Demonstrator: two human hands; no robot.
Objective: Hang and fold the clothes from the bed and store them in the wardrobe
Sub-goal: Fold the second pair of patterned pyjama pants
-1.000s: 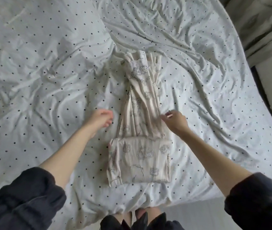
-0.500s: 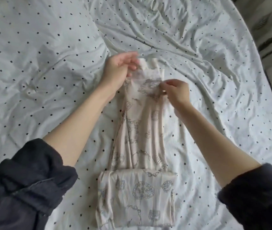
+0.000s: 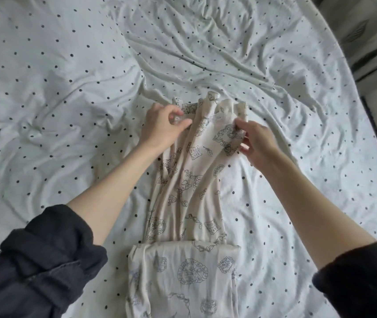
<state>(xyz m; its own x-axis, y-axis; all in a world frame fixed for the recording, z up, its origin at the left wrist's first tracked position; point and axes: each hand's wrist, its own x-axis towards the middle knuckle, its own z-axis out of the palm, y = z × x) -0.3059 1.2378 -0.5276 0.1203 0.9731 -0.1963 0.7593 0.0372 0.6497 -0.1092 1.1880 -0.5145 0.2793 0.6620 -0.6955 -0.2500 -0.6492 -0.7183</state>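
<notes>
One cream printed cotton garment [image 3: 187,180] on dotted white bed sheet [image 3: 68,88] is pinched at far end by 2 hands: L hand [image 3: 162,127] & R hand [image 3: 258,141], fingers curled on fabric.

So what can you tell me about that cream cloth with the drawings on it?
The cream printed garment looks soft and thin, like jersey, covered in dark line drawings of wreaths, leaves and books. It lies lengthwise on the polka-dot bedsheet. Its near end is folded over into a flat rectangle, and the far part is narrow and creased. The left hand and right hand pinch its bunched far end on either side.
</notes>
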